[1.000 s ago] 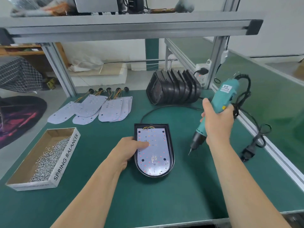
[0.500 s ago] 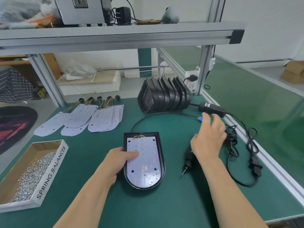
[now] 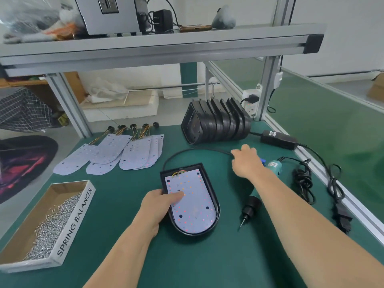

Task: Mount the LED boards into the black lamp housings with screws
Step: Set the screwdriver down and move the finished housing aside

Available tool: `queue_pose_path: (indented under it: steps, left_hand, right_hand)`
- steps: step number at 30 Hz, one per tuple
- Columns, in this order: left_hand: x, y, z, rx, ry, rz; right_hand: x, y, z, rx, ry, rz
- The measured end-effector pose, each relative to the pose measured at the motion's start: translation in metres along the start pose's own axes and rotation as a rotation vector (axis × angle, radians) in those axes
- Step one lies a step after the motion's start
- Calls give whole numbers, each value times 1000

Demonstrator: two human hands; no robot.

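A black lamp housing [image 3: 216, 206] lies flat in the middle of the green table, with a white LED board [image 3: 195, 204] seated inside it. My left hand [image 3: 159, 206] holds the housing's left edge, thumb pressing on the board. My right hand [image 3: 246, 163] is stretched forward with fingers apart over the black cable [image 3: 187, 151], holding nothing. The teal electric screwdriver [image 3: 250, 206] lies on the table under my right forearm, bit pointing toward me. Spare LED boards [image 3: 133, 152] with wires are fanned out at the back left. A stack of empty black housings [image 3: 218, 123] stands behind.
A cardboard box of screws [image 3: 52, 223] marked SPRING BALANCER sits at the left front. A black power adapter [image 3: 278, 139] and coiled cords [image 3: 303, 181] lie along the right edge by the aluminium rail. An overhead shelf rests on a post [image 3: 268, 88] at the back right.
My right hand set the screwdriver down on the table, let go of it and reached forward toward the cable. My left hand stayed on the board and housing.
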State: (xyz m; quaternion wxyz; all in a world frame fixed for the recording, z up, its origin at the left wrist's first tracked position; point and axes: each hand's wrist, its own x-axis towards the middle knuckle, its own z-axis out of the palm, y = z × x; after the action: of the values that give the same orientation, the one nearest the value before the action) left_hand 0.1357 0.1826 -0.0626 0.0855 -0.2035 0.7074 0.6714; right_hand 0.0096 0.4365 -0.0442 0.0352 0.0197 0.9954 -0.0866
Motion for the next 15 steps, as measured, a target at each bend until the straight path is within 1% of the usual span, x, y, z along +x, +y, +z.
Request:
queue_pose_path:
  steps: [2,4,6,9,12,14,15]
  left_hand:
    - [2,-2,0,17,23,9]
    - [2,-3,0,29,42,19]
    - [2,-3,1,42,56,26]
    - [0,-4,0,74,63,51]
    - [-3,-3,-2,97,42,76]
    - [-4,-4,0,145,51,104]
    - [-4,-4,0,186,86,121]
  right_hand:
    - [-20,-15,4,10,29,-71]
    - [-44,-34,3,73,41,-123]
    - [-65,-53,1,166,6,-152]
    - [-89,-71,3,380,-128,-134]
    - [-101,-69,7,681,-260,-71]
    - [-104,-63,7,793,-278,-13]
    - [-105,-62,7,812,-264,-3]
